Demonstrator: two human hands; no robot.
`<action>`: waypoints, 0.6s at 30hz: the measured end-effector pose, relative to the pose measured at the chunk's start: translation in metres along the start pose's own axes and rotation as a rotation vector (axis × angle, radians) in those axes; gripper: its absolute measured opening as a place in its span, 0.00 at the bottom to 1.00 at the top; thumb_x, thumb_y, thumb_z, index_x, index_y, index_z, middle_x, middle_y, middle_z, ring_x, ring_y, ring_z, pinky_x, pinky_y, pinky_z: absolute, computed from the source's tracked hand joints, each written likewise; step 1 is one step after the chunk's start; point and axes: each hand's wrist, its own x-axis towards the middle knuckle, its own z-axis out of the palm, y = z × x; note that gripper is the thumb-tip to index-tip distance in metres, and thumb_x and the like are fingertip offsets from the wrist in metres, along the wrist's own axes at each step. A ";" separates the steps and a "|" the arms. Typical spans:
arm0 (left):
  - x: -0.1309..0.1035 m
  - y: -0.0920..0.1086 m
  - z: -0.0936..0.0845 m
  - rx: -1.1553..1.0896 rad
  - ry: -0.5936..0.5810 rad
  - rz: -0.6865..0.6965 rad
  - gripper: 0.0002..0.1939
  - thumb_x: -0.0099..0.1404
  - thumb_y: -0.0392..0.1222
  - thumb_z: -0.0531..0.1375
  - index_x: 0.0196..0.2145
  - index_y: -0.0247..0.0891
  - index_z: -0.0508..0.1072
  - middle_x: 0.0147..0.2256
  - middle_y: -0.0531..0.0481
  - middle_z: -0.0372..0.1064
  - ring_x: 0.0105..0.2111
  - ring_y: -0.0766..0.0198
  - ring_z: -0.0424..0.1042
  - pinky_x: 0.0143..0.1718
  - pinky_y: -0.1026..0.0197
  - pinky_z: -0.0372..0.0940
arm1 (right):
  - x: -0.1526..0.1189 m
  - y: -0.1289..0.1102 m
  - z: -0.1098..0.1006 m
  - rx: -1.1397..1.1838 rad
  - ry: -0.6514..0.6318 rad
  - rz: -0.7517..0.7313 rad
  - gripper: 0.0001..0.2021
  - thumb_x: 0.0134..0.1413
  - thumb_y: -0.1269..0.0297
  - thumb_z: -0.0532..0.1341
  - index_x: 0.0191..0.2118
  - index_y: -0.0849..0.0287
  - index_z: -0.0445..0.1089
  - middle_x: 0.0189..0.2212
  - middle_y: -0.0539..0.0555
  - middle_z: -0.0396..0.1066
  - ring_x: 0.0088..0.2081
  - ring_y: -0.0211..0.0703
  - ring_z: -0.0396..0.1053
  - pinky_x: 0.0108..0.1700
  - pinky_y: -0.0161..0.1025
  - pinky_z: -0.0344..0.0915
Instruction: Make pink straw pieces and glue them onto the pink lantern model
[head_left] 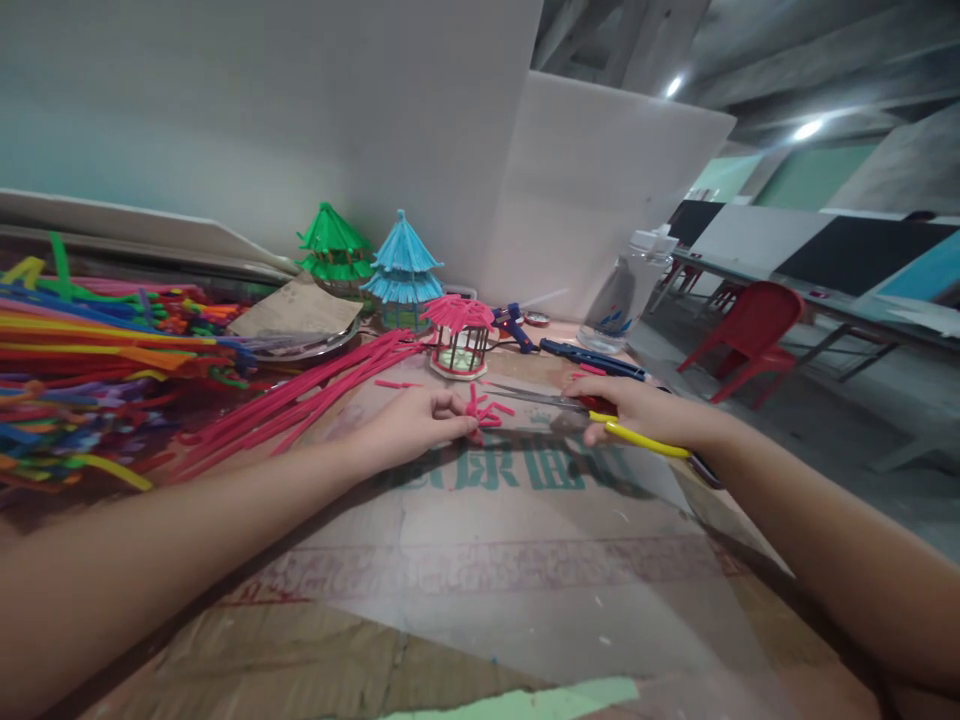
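Observation:
My left hand point(420, 418) is closed, thumb and fingers pinching a small cluster of short pink pipe cleaner pieces point(487, 412). Scissors point(536, 397) with yellow and red handles are in my right hand point(649, 405). Their blades are spread apart and point left, close to the pink pieces. Just behind my left hand stands a small pavilion model point(459, 345) with a pink roof and thin posts. Long pink pipe cleaners point(307, 395) lie behind my left forearm. A few cut pink bits point(397, 384) lie on the tabletop.
Many coloured pipe cleaners point(97, 350) are heaped at the left. Behind stand a green-roofed model point(334, 245) and a blue-roofed model point(403, 260). A glue gun point(516, 327), dark-blue pliers-like tool point(592, 358) and clear bottle point(626, 290) sit at the back right. A red chair point(750, 330) stands beyond.

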 end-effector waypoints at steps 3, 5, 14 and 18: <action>0.000 -0.001 -0.001 0.017 0.004 0.004 0.13 0.61 0.50 0.60 0.32 0.36 0.72 0.36 0.47 0.78 0.38 0.60 0.76 0.38 0.63 0.65 | 0.003 -0.004 0.005 0.005 -0.045 -0.029 0.27 0.47 0.44 0.63 0.48 0.58 0.70 0.39 0.55 0.71 0.40 0.49 0.66 0.41 0.41 0.61; 0.000 -0.001 -0.001 0.098 0.026 -0.005 0.13 0.60 0.51 0.60 0.32 0.36 0.73 0.34 0.48 0.78 0.37 0.60 0.76 0.36 0.63 0.65 | 0.004 -0.005 0.007 0.013 -0.077 -0.029 0.26 0.48 0.44 0.63 0.47 0.58 0.70 0.35 0.53 0.69 0.37 0.47 0.65 0.38 0.39 0.59; -0.001 0.002 0.002 0.036 -0.004 -0.022 0.09 0.60 0.47 0.61 0.30 0.39 0.72 0.34 0.50 0.78 0.37 0.61 0.76 0.36 0.64 0.65 | 0.005 -0.006 0.012 0.117 -0.190 -0.026 0.21 0.49 0.47 0.63 0.43 0.58 0.71 0.37 0.53 0.70 0.38 0.46 0.65 0.38 0.38 0.58; -0.003 0.006 0.003 0.083 -0.015 -0.003 0.08 0.61 0.46 0.60 0.31 0.38 0.74 0.34 0.50 0.78 0.36 0.62 0.76 0.37 0.65 0.65 | 0.006 -0.002 0.013 0.142 -0.220 -0.019 0.21 0.49 0.48 0.63 0.43 0.59 0.71 0.37 0.53 0.71 0.38 0.46 0.66 0.37 0.38 0.58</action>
